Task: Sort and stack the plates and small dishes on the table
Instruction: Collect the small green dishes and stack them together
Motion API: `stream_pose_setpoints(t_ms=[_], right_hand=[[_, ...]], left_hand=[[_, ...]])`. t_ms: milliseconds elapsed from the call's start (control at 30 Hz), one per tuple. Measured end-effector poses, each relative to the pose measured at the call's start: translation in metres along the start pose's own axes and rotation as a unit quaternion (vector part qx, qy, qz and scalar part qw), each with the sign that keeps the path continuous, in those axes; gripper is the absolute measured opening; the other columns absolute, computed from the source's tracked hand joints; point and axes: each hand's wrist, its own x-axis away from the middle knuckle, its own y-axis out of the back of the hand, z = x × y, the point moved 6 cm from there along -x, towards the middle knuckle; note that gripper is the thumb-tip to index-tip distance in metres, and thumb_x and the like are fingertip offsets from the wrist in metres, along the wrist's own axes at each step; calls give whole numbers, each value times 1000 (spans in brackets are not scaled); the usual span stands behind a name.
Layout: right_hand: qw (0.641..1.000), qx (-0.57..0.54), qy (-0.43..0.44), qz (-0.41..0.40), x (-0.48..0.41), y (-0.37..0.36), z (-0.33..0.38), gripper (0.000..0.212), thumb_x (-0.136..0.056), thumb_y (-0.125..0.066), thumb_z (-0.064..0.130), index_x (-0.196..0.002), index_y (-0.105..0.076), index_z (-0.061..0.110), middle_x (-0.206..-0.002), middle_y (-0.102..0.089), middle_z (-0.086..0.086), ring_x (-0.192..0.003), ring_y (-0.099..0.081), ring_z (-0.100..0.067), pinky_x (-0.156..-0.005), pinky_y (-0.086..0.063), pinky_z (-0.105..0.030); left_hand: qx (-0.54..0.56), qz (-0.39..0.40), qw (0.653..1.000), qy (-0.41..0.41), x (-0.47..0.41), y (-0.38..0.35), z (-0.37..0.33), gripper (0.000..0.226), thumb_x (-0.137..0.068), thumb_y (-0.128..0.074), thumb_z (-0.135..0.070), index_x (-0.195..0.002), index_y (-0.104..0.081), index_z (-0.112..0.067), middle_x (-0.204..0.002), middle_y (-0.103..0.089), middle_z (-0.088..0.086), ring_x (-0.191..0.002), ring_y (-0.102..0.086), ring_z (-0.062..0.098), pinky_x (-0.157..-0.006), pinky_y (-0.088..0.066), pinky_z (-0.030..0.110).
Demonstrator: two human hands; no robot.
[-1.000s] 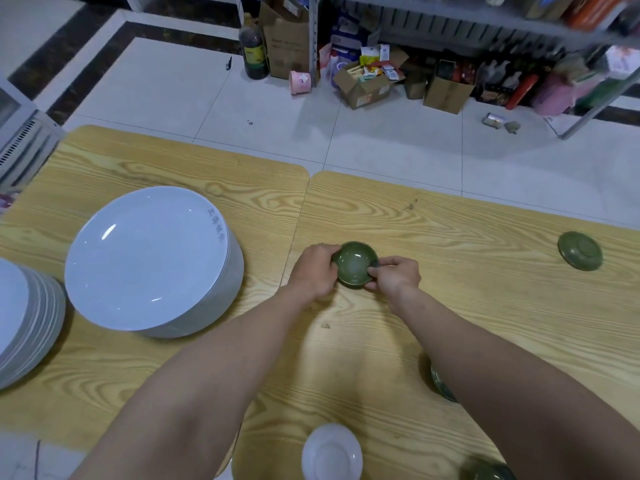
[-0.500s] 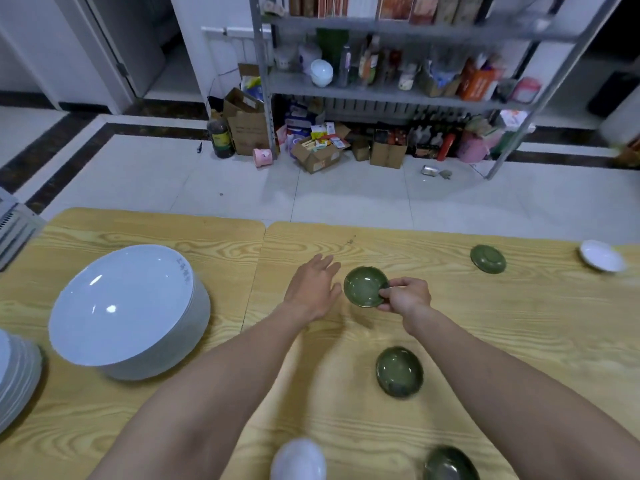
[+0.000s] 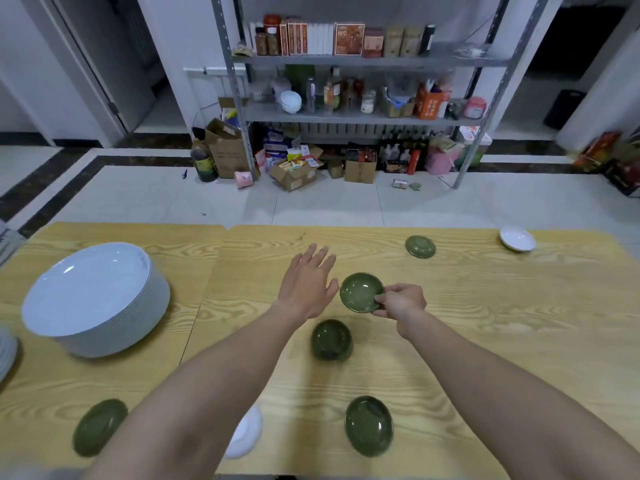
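At frame centre, an empty green dish [image 3: 361,292] is pinched at its rim above the wooden table [image 3: 485,323] by the right hand [image 3: 401,301], while the left hand [image 3: 308,282] is spread flat beside it, holding nothing.

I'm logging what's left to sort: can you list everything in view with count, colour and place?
table: two tops joined, yellow wood
held dish: one, green, lifted above table centre
green dishes: four, dark green, on table; two centre-front, one near left, one far
white small dishes: two, white; far right corner, near edge
plate stacks: two, white, table's left; one cut by frame edge
shelf rack: one, grey metal, beyond table, bottles and boxes
cardboard boxes: several, brown, floor by rack
left hand: one, open, left of held dish
right hand: one, pinching held dish's rim
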Motion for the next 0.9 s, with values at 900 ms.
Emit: stream_pose_setpoints(t_ms=[900], right_hand=[[989, 134, -63, -18, -1, -50, -97, 20, -78, -80, 1, -97, -73, 5, -107, -70, -15, -95, -69, -30, -91, -57, -37]], left_hand=[[23, 63, 997, 33, 46, -58, 35, 57, -101, -37, -44, -151, -32, -17, -161, -26, 4, -150, -14, 25, -120, -18, 41]])
